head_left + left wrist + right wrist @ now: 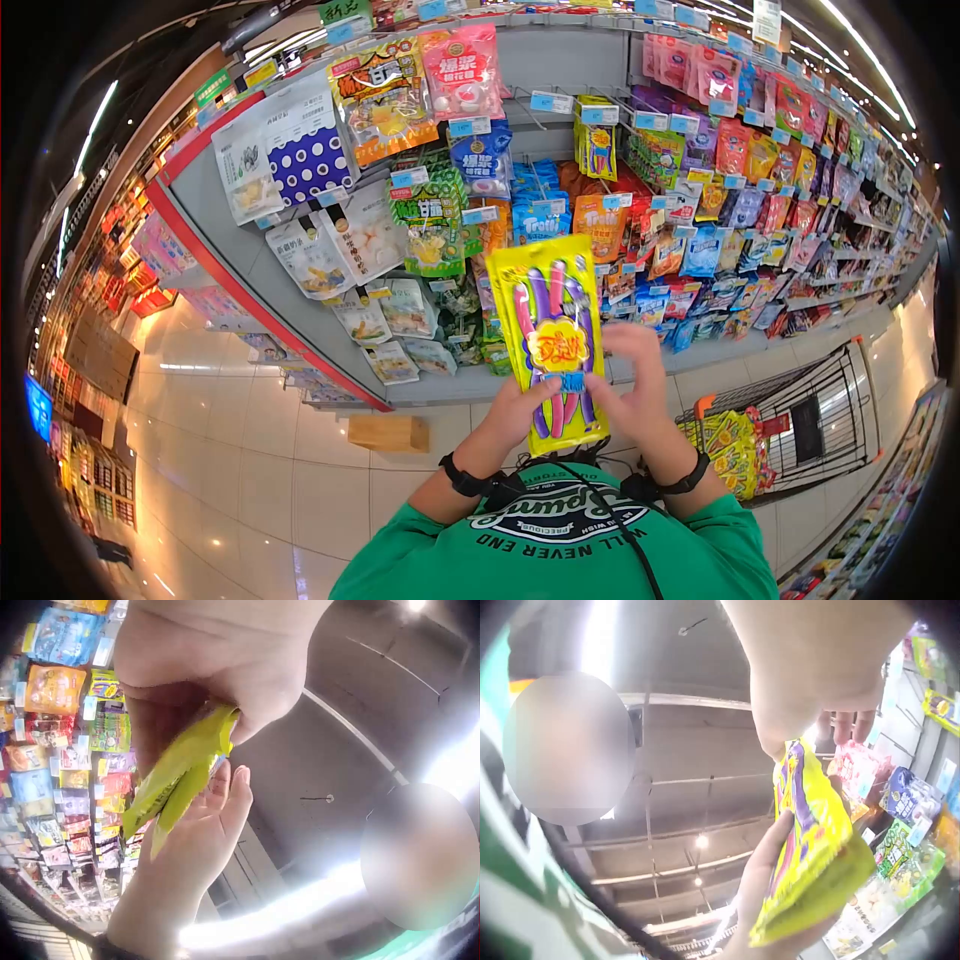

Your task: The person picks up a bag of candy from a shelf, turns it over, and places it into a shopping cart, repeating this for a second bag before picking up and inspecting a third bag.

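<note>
Two yellow candy packs (pixel 560 345), one behind the other and printed with purple and pink sticks, stand upright in front of the chest. My left hand (pixel 513 412) grips them at the lower left, thumb on the front and fingers behind. At the lower right edge, the thumb of my right hand (pixel 637 390) touches the front pack, while its other fingers stand away, slightly bent. The left wrist view shows the packs (pixel 180 772) edge-on below my left hand (pixel 217 652). In the right wrist view my right hand (pixel 817 667) is above the packs (pixel 810 832).
Candy bags hang on shelf hooks ahead, including a similar yellow pack (pixel 597 140). A shopping cart (pixel 820 420) at the right holds several yellow packs (pixel 725 445). A wooden box (pixel 388 434) sits on the floor by the shelf's red-edged end.
</note>
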Available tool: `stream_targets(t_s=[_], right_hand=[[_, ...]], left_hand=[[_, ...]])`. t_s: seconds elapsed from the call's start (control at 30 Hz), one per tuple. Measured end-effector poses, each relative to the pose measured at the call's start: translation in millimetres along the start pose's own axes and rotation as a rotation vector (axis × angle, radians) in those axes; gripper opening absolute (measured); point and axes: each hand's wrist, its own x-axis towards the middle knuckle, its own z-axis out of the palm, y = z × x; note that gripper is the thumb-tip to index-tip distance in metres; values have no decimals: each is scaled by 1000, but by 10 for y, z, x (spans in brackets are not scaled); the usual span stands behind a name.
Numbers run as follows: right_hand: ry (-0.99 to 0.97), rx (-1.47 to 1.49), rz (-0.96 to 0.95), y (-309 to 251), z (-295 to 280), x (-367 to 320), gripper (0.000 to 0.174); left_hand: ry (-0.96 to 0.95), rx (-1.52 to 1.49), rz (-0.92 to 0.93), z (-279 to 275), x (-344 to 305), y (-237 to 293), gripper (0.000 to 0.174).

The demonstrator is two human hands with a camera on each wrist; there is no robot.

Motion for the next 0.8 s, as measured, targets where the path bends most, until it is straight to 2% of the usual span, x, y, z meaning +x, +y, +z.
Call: stream_targets(t_s=[0.03, 0.1, 0.13, 0.17, 0.23, 0.43, 0.5, 0.57, 0.63, 0.67, 0.73, 0.8], right_hand=[[-13, 4, -3, 60, -16, 19, 35], [-72, 606, 519, 174, -17, 73, 38], [-38, 780, 539, 133, 26, 131, 36], [-45, 787, 550, 135, 6, 162, 36], [-203, 851, 701, 154, -37, 194, 34], [-8, 865, 641, 170, 68, 199, 34], [40, 876, 632, 198, 74, 175, 35], [-38, 719, 546, 215, 70, 166, 39], [-57, 629, 519, 154, 1, 185, 42], [-69, 608, 522, 154, -12, 166, 42], [-66, 537, 520, 180, -28, 122, 42], [-111, 549, 549, 234, -74, 70, 42]], left_hand=[[-21, 78, -37, 30, -40, 19, 34], [-51, 84, -51, 43, -71, -22, 36], [-88, 179, -78, 52, -75, -38, 37], [-126, 275, -110, 63, -82, -46, 38], [-154, 310, -150, 86, -92, -57, 40], [-82, 302, -108, 169, 26, -77, 43], [-34, 328, -18, 202, 60, -106, 38], [-34, 366, -80, 205, 74, -96, 35], [72, 539, 111, 214, 106, -158, 29], [62, 544, 111, 203, 120, -142, 29], [7, 444, -25, 176, 143, -104, 26], [4, 437, -17, 177, 171, -102, 26]])
